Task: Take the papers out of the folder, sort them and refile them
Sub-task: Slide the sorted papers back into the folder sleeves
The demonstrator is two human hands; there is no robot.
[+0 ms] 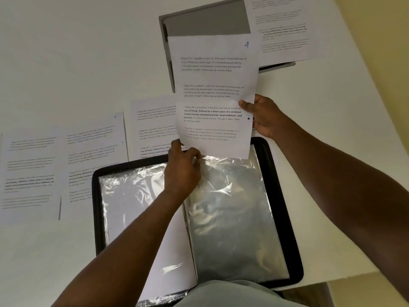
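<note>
Three printed sheets lie spread on the white desk [66, 52] at the far left: one sheet [28, 171] at the edge of view, a second [95, 156] beside it with a faint handwritten mark at its top corner, and a third [155, 127] partly tucked under the sheet in hand. This layout suggests the sorting step is under way, with pages set out side by side, though whether the held page is coming out of a sleeve or going back in cannot be told.

The black folder [97, 218] lies open at the near edge of the desk, its clear plastic sleeves [232, 218] shiny and crumpled. The left hand [182, 171] reaches forward over the folder's spine, forearm stretched out from the lower left; its grip is a pinch on the bottom left corner of the held sheet [214, 96], fingers curled at the mouth of the right-hand sleeve.

That sheet, numbered 4 in blue ink at its top right, stands raised above the top of the folder. The right hand [263, 116] clasps its right edge, thumb on the printed face, fingers behind, arm coming in from the lower right.

Further back, a grey tray-like object [205, 21] sits on the desk with another sheet [285, 27] lying across its right side.

The next move likely calls for reading the number and placing the page in order, keeping it flat so the thin plastic does not snag it.
</note>
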